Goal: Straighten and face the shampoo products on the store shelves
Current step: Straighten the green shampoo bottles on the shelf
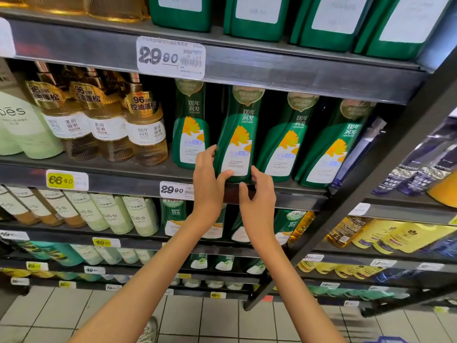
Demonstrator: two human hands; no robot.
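Green curved plastic shampoo bottle with white-and-yellow label (pixel 236 134) stands at the front edge of the grey metal shelf (pixel 123 167), tilted slightly right. Left hand (pixel 210 186) grips its lower left side, thumb across the label. Right hand (pixel 259 196): bent fingertips touch the lower right side, thumb spread clear in front of the shelf lip. Matching glossy green bottles (pixel 284 139) crowd in just beside it, both sides. Ribbed amber clear bottles with gold collars (pixel 146 129) stand further left. White paper price tag (pixel 176 190) on the lip, beside the left hand.
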